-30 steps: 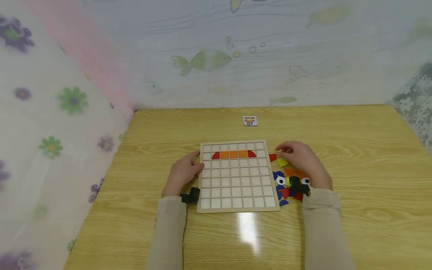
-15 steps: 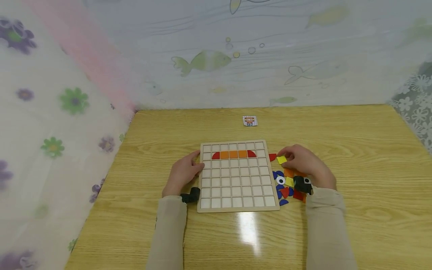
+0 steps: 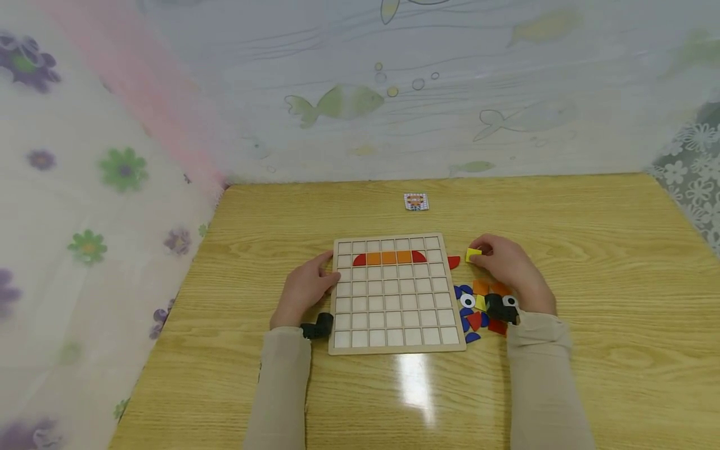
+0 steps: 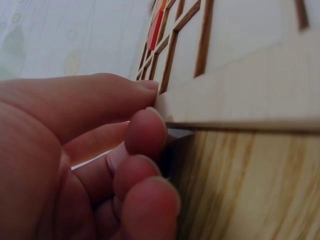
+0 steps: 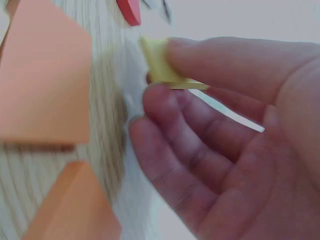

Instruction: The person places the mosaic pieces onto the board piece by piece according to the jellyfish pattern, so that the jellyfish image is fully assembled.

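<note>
The left edge of the pale wooden grid board (image 3: 396, 294) is gripped by the left hand (image 3: 304, 291); bare yellow wood-grain counter (image 3: 619, 250) lies open to the far side and right. A small yellow square tile (image 3: 473, 255) is pinched in the grip of the right hand (image 3: 509, 269), just right of the board's far corner. In the board's second row, three orange squares between two red curved pieces (image 3: 389, 257) are seated. Loose coloured tiles (image 3: 478, 309) are heaped near the right edge.

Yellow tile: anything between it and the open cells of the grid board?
Nothing visible. The right hand pinches the yellow tile just off the board's right edge; a loose red piece lies on the table below that path. Cells under the orange row are open.
</note>
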{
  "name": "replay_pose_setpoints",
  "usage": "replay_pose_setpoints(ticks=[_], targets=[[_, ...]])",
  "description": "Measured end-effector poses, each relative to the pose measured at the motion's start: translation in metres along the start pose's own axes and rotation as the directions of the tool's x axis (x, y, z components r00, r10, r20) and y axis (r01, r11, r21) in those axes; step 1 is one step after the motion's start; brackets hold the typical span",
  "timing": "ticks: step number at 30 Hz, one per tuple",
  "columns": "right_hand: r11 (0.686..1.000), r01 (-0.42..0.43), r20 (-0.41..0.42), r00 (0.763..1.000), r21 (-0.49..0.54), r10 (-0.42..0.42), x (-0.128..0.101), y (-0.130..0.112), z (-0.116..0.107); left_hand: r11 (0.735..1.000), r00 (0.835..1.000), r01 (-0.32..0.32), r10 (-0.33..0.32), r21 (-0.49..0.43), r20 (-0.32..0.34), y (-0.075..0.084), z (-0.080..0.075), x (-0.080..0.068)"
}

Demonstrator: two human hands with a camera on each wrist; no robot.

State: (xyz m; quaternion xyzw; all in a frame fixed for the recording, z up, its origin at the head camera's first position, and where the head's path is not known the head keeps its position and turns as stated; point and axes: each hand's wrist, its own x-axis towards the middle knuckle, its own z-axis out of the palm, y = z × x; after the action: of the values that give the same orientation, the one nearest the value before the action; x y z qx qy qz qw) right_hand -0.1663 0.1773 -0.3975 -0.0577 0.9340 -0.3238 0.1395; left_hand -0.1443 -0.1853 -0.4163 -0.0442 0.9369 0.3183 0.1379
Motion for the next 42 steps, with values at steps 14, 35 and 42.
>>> replay_pose_setpoints(ticks=[14,35,42], targets=[[0.990,0.102,-0.057,0.994,0.096,-0.097,0.016,-0.036,0.029,1.000,1.000,0.004,-0.004,0.005,0.005,0.000,0.000,0.000],[0.955,0.291,0.034,0.955,0.060,-0.293,0.031,-0.090,0.073,1.000,1.000,-0.017,0.017,-0.024,0.006,-0.005,0.000,0.000],[0.948,0.308,0.050,0.949,0.083,-0.313,0.037,-0.099,0.084,0.999,0.999,-0.046,0.046,0.013,-0.011,-0.006,0.001,0.004]])
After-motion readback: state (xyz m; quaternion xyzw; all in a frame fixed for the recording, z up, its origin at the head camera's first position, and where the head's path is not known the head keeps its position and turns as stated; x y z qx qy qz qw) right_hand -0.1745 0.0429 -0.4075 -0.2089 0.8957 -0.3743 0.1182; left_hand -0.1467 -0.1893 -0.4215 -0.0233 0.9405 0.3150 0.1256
